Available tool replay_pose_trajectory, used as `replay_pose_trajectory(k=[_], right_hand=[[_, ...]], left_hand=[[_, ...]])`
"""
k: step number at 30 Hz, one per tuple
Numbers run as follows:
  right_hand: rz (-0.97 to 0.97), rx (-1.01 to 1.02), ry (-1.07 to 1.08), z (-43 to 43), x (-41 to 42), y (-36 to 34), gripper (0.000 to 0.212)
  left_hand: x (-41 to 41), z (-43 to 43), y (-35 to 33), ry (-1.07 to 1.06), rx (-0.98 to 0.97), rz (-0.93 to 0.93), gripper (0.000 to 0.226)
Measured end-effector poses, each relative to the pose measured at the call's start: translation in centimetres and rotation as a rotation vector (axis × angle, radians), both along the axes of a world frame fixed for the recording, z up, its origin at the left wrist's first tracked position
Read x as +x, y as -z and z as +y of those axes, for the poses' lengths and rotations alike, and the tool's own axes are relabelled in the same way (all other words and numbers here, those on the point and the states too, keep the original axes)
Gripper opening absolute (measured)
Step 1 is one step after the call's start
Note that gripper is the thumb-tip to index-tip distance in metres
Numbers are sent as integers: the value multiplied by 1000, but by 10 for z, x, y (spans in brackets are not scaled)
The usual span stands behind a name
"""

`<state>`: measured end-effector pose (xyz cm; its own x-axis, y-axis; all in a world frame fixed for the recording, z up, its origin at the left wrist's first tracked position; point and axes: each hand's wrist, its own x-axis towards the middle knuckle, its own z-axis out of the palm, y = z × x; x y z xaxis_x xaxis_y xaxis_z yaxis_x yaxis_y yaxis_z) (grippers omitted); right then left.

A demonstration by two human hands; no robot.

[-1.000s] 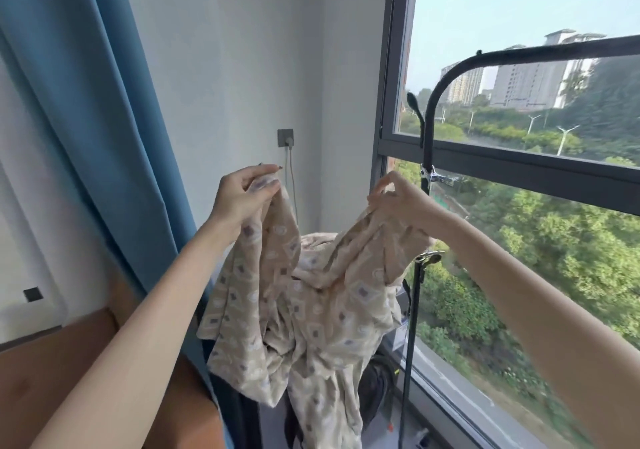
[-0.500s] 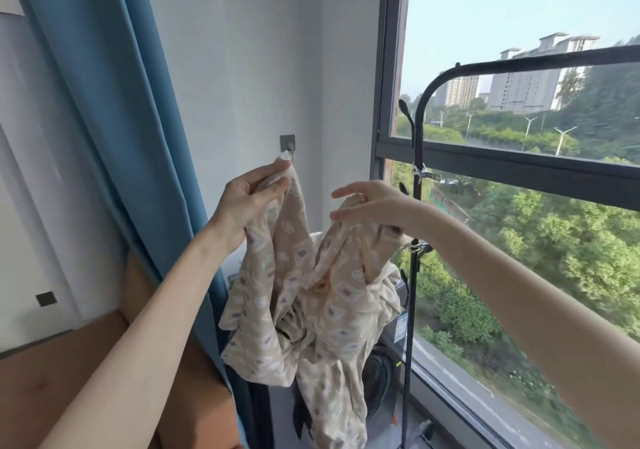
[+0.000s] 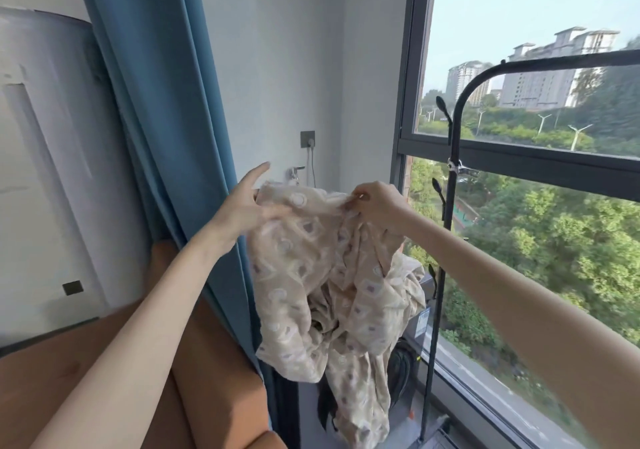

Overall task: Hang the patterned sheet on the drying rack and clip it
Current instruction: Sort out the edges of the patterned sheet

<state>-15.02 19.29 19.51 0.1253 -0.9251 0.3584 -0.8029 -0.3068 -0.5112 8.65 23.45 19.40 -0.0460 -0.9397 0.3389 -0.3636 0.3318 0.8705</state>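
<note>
The beige patterned sheet (image 3: 332,275) hangs bunched in front of me, its top edge stretched between both hands. My left hand (image 3: 247,206) holds the left end of that edge, with the forefinger sticking up straight and the other fingers blurred against the cloth. My right hand (image 3: 377,206) pinches the edge at its right end. Just right of the sheet stands the black drying rack (image 3: 450,226), whose top bar curves off to the right, above hand height. A small clip (image 3: 459,168) sits on the rack's post.
A blue curtain (image 3: 156,119) hangs at my left, over an orange cushioned seat (image 3: 207,362). The window frame (image 3: 407,102) is behind the rack. A wall socket (image 3: 307,138) and tap (image 3: 296,173) are on the far wall. Dark objects (image 3: 398,369) lie on the floor below the sheet.
Both hands have shifted their hold along the sheet. Its top edge is now pulled out flatter between them, and my right hand has closed into a pinch.
</note>
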Motion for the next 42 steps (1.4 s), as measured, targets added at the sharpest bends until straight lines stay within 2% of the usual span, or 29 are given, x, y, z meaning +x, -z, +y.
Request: replay_pose_trajectory(k=[2,4,6,8,9,12,15,17,19,20,21,24,25,26,27,29,31,32,34,36,39,42], right_hand=[[37,59,-34,-2,6,-1,16],[15,205,-97,2,3,-3,27],[8,378,-145,10,-7,-5,44],[64,466,-128,17,-16,-6,53],[117,471,-108,19,-20,-6,54],[373,327,35,16,-37,-4,49],[541,200,182,21,-58,-2,38],[572,144,276,26,-68,3,27],[483,136,310,29,-71,7,14],[412,163,307,31,-70,8,18],[315,217,290,33,-70,8,20],[-64,540,171,45,-72,4,6],[-171,650,98,50,-75,2,9],[-271,717,20,54,-78,3,8],[-355,738,-42,58,-81,5,5],[-395,642,-47,62,-86,13,19],[-262,471,4,68,-89,21,37],[-200,373,35,73,-90,25,40],[-147,204,108,85,-92,33,37],[-150,117,156,97,-96,41,33],[-202,238,92,111,-106,53,33],[-171,332,22,125,-115,62,44]], left_hand=[[-7,-2,3,68,108,67,90],[-16,-6,9,92,200,226,68],[-18,-14,23,40,192,180,41],[-18,-20,36,33,166,-1,24],[-18,-21,40,60,160,-103,23],[-21,-24,44,211,201,-443,35],[-28,-24,46,381,317,-855,40],[-36,-28,55,405,364,-1063,53],[-49,-31,66,375,359,-1117,54],[-56,-31,72,357,355,-1046,51],[-62,-31,79,358,386,-882,44],[-78,-25,94,473,707,-88,25],[-85,-21,98,517,770,109,22],[-91,-19,102,532,787,221,19],[-98,-12,103,546,782,289,16],[-115,-3,101,543,737,374,10],[-131,2,99,545,705,427,7],[-137,3,98,548,698,449,5],[-150,6,96,542,706,531,4],[-161,6,96,539,716,603,6],[-176,8,100,569,754,651,8],[-189,8,104,574,799,734,15]])
